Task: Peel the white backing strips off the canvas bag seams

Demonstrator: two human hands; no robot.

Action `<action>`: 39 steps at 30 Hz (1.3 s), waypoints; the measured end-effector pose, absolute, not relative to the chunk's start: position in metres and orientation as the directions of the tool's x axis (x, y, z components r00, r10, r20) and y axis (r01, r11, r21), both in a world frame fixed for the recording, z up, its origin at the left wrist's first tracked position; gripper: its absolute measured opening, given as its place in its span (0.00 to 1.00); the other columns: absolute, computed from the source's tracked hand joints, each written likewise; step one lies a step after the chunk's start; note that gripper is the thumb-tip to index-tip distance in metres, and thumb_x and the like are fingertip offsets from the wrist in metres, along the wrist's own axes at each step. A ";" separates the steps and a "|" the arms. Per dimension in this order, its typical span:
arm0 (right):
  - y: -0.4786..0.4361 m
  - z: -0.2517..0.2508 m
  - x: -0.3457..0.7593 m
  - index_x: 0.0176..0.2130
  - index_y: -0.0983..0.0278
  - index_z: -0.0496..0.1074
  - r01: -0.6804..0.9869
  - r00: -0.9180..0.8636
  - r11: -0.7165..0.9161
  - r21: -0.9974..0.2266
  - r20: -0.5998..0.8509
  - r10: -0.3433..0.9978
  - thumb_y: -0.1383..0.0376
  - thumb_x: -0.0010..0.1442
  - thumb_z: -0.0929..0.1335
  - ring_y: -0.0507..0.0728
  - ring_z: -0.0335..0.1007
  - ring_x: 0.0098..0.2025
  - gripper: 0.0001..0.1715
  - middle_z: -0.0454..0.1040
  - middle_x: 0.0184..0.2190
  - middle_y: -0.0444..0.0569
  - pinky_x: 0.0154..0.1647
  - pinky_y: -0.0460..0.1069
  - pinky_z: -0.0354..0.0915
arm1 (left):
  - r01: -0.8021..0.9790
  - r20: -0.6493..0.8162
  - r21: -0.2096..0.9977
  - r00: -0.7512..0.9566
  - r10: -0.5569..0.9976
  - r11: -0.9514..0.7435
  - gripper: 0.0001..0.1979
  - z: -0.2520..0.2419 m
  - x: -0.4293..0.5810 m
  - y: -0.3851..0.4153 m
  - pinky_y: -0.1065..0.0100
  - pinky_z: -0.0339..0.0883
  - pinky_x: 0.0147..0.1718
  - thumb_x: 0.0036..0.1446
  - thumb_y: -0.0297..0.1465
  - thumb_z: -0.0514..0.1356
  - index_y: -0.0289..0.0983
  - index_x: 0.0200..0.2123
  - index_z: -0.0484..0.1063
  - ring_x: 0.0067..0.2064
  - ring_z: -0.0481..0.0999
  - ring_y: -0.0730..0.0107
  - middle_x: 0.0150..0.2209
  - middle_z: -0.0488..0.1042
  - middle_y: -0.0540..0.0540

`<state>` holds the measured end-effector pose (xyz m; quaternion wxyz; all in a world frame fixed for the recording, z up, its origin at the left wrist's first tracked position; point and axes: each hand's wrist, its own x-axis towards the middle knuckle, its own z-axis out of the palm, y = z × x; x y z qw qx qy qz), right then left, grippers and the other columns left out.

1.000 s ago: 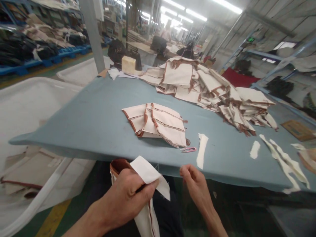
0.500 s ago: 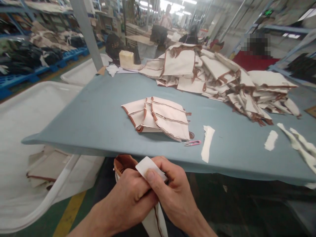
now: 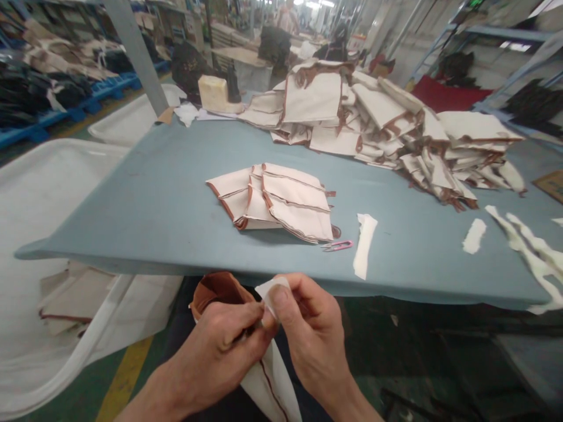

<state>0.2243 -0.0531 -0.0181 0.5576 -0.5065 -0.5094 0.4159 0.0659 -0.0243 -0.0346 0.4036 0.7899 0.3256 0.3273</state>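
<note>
In front of the table edge, my left hand (image 3: 224, 346) is closed on a cream cloth bag (image 3: 275, 384) with a brown lining and brown seam trim. The bag's open mouth shows above my knuckles, and its body hangs down between my forearms. My right hand (image 3: 314, 334) pinches a small white piece of material (image 3: 272, 291) between thumb and fingers, against the left fingertips. Exactly what the left fingertips grip is partly hidden. Just beyond, several similar folded cream bags (image 3: 294, 199) lie overlapped on the table, beside pink-handled thread snips (image 3: 338, 246).
A large heap of cream pieces with brown trim (image 3: 316, 99) covers the back of the blue-green table (image 3: 145, 205). White scraps (image 3: 365, 246) lie to the right. White bins (image 3: 57, 193) stand at the left, near a grey post (image 3: 136, 53).
My right hand has tilted the white piece, and less of it shows above the thumb. The bag's brown mouth gapes wider. The whole view has shifted slightly.
</note>
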 end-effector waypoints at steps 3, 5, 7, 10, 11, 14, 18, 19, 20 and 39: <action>-0.050 -0.017 0.236 0.40 0.62 0.78 0.417 0.072 0.406 -0.814 0.474 0.877 0.69 0.70 0.68 0.51 0.76 0.25 0.08 0.83 0.28 0.45 0.31 0.44 0.70 | 0.285 0.116 0.922 0.442 0.889 -0.262 0.07 -0.040 0.055 -0.025 0.77 0.60 0.21 0.62 0.32 0.63 0.37 0.36 0.81 0.21 0.69 0.76 0.23 0.76 0.53; -0.048 -0.015 0.244 0.41 0.62 0.78 0.547 -0.063 0.517 -0.659 0.583 0.810 0.72 0.70 0.68 0.53 0.80 0.29 0.09 0.85 0.32 0.48 0.35 0.44 0.72 | 0.234 0.038 0.963 0.364 0.931 -0.132 0.11 -0.041 0.049 -0.026 0.78 0.60 0.20 0.60 0.36 0.66 0.38 0.44 0.81 0.22 0.68 0.75 0.23 0.75 0.54; -0.047 -0.014 0.248 0.40 0.63 0.78 0.576 -0.150 0.543 -0.611 0.574 0.805 0.71 0.71 0.67 0.53 0.80 0.28 0.09 0.85 0.31 0.48 0.35 0.44 0.72 | 0.195 -0.019 0.979 0.354 0.935 -0.054 0.14 -0.039 0.047 -0.025 0.78 0.61 0.20 0.60 0.39 0.67 0.38 0.45 0.80 0.22 0.69 0.74 0.23 0.73 0.54; -0.048 -0.016 0.246 0.37 0.65 0.78 0.565 -0.187 0.439 -0.699 0.410 0.893 0.67 0.73 0.67 0.50 0.72 0.22 0.12 0.81 0.26 0.45 0.29 0.43 0.66 | 0.248 -0.016 0.966 0.361 0.932 -0.079 0.11 -0.031 0.051 -0.022 0.77 0.61 0.21 0.62 0.39 0.65 0.37 0.39 0.80 0.23 0.70 0.73 0.23 0.74 0.53; -0.048 -0.016 0.245 0.36 0.65 0.78 0.552 -0.186 0.379 -0.742 0.334 0.924 0.66 0.73 0.67 0.49 0.68 0.21 0.13 0.79 0.24 0.44 0.26 0.43 0.63 | 0.272 0.001 0.957 0.359 0.933 -0.105 0.11 -0.029 0.053 -0.021 0.76 0.61 0.21 0.63 0.39 0.63 0.36 0.36 0.80 0.23 0.69 0.73 0.22 0.73 0.52; -0.049 -0.016 0.241 0.33 0.65 0.76 0.483 -0.172 0.189 -0.855 0.119 0.978 0.62 0.72 0.67 0.47 0.59 0.20 0.16 0.71 0.20 0.40 0.22 0.44 0.54 | 0.296 -0.016 0.950 0.348 0.938 -0.094 0.16 -0.025 0.056 -0.019 0.75 0.57 0.20 0.66 0.40 0.60 0.36 0.31 0.77 0.21 0.66 0.74 0.20 0.70 0.53; -0.046 -0.014 0.241 0.31 0.64 0.75 0.346 -0.154 -0.033 -0.938 -0.091 0.984 0.58 0.69 0.68 0.47 0.53 0.21 0.17 0.64 0.20 0.38 0.21 0.44 0.50 | 0.221 -0.144 0.973 0.375 0.916 0.062 0.20 -0.028 0.048 -0.017 0.74 0.57 0.20 0.67 0.46 0.59 0.37 0.30 0.74 0.22 0.66 0.73 0.22 0.68 0.54; -0.046 -0.014 0.242 0.32 0.64 0.75 0.307 -0.149 -0.082 -0.948 -0.133 0.980 0.57 0.69 0.69 0.47 0.52 0.21 0.17 0.62 0.20 0.37 0.21 0.43 0.50 | 0.214 -0.145 0.974 0.368 0.919 0.068 0.21 -0.029 0.045 -0.016 0.74 0.58 0.21 0.68 0.47 0.58 0.37 0.31 0.73 0.23 0.66 0.73 0.23 0.68 0.53; -0.046 -0.015 0.242 0.32 0.64 0.74 0.266 -0.142 -0.126 -0.956 -0.168 0.975 0.55 0.68 0.69 0.47 0.51 0.21 0.17 0.61 0.20 0.37 0.20 0.43 0.49 | 0.221 -0.133 0.974 0.351 0.927 0.056 0.21 -0.031 0.043 -0.016 0.73 0.59 0.23 0.69 0.48 0.58 0.37 0.32 0.73 0.24 0.67 0.72 0.24 0.69 0.53; -0.088 -0.112 0.183 0.32 0.61 0.65 -0.337 -0.123 -0.440 -0.832 -0.425 0.897 0.36 0.60 0.72 0.45 0.40 0.16 0.33 0.55 0.14 0.30 0.17 0.43 0.41 | 0.432 -0.306 0.901 0.572 0.761 0.038 0.09 -0.052 0.001 -0.046 0.70 0.58 0.28 0.63 0.33 0.57 0.39 0.29 0.66 0.28 0.62 0.71 0.27 0.64 0.54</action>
